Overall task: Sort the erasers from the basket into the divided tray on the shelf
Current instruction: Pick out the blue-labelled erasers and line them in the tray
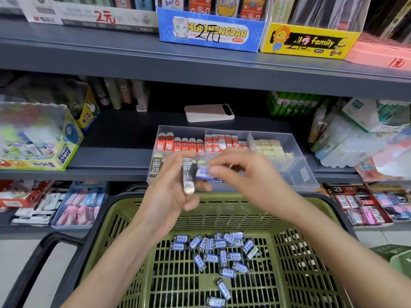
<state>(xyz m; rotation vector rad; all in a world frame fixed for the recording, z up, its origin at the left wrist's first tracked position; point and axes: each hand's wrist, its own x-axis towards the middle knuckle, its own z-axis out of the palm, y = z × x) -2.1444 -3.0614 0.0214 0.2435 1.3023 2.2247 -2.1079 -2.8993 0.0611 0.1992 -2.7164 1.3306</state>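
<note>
A green plastic basket (124, 218) stands in front of me with several small blue-labelled erasers (222, 252) scattered on its floor. On the shelf behind it sits a clear divided tray (287, 141) holding red-sleeved erasers (180, 144) at the back left, more red ones beside them, and cream blocks (269, 147) at the back right. My left hand (171, 196) grips a long grey 2B eraser (188, 177) upright over the tray's front edge. My right hand (244, 174) pinches a small blue-labelled eraser (202, 173) right next to it.
A pink phone (209, 112) lies on the shelf behind the tray. A Power Glue box (40, 138) stands at left, packaged goods at right. Boxes fill the shelf above. Eraser packs lie on the lower shelf on both sides of the basket, whose black handle (51, 252) is folded left.
</note>
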